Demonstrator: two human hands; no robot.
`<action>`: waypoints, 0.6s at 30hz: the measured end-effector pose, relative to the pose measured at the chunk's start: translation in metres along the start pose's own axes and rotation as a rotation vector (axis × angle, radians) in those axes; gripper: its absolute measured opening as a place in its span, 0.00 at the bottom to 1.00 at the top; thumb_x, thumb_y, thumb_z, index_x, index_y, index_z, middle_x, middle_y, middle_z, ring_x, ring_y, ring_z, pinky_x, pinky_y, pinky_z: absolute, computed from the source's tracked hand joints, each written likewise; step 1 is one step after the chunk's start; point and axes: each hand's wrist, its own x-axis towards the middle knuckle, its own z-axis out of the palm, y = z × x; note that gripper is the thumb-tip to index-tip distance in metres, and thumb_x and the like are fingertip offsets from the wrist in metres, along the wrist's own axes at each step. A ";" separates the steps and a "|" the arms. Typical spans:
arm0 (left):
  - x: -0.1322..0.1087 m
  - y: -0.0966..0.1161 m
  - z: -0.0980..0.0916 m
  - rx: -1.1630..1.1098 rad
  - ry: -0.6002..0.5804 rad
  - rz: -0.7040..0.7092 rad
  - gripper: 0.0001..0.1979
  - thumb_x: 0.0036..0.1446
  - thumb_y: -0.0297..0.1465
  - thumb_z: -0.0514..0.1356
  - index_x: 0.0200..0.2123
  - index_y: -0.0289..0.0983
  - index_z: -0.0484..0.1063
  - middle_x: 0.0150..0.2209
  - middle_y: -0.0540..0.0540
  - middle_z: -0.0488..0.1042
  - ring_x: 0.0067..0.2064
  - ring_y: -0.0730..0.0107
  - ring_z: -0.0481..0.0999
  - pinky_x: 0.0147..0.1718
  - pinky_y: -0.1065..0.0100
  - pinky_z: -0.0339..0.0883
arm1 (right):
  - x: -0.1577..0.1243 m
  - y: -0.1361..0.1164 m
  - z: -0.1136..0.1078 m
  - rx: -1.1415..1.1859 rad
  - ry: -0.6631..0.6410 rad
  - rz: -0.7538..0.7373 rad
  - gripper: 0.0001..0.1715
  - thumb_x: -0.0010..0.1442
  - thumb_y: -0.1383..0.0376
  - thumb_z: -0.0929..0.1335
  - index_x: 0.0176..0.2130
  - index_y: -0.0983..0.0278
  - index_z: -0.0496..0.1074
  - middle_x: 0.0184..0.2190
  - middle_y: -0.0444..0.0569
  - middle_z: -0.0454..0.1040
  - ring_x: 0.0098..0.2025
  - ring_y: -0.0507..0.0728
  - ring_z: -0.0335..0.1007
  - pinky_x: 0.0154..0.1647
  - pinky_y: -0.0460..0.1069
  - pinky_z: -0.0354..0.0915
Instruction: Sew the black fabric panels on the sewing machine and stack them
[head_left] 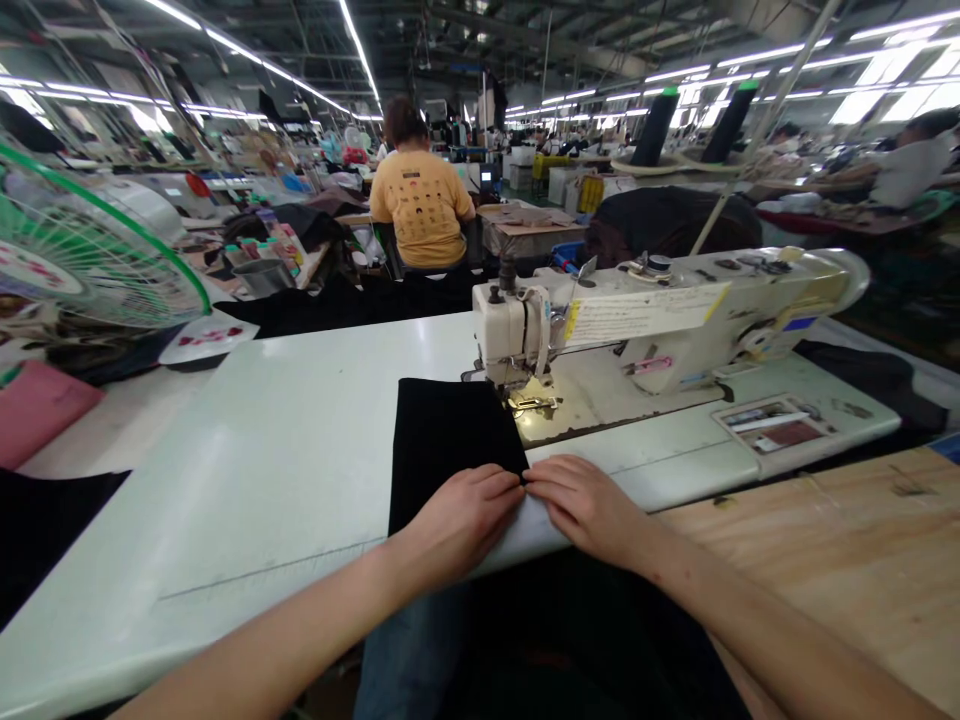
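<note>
A black fabric piece (446, 435) lies flat on the white sewing table (285, 470), its far right corner near the presser foot (534, 402) of a cream sewing machine (660, 315). My left hand (465, 515) rests on the cloth's near right corner, fingers curled and pressed onto it. My right hand (585, 505) lies just right of it on the table, fingertips pinching the same fabric edge. Both hands meet fingertip to fingertip at that corner.
A green-rimmed fan (82, 250) stands at the far left beside a pink item (37, 405). A wooden board (847, 560) extends the table at right. A person in a yellow shirt (421, 205) sits ahead with their back turned. Dark cloth (45, 520) hangs at the left.
</note>
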 end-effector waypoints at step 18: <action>0.048 -0.091 -0.014 0.028 0.105 -0.102 0.15 0.64 0.26 0.53 0.48 0.36 0.77 0.50 0.39 0.77 0.53 0.59 0.74 0.56 0.58 0.68 | 0.063 0.048 0.017 -0.191 0.074 0.183 0.14 0.67 0.71 0.65 0.48 0.63 0.77 0.40 0.54 0.73 0.45 0.63 0.67 0.47 0.59 0.68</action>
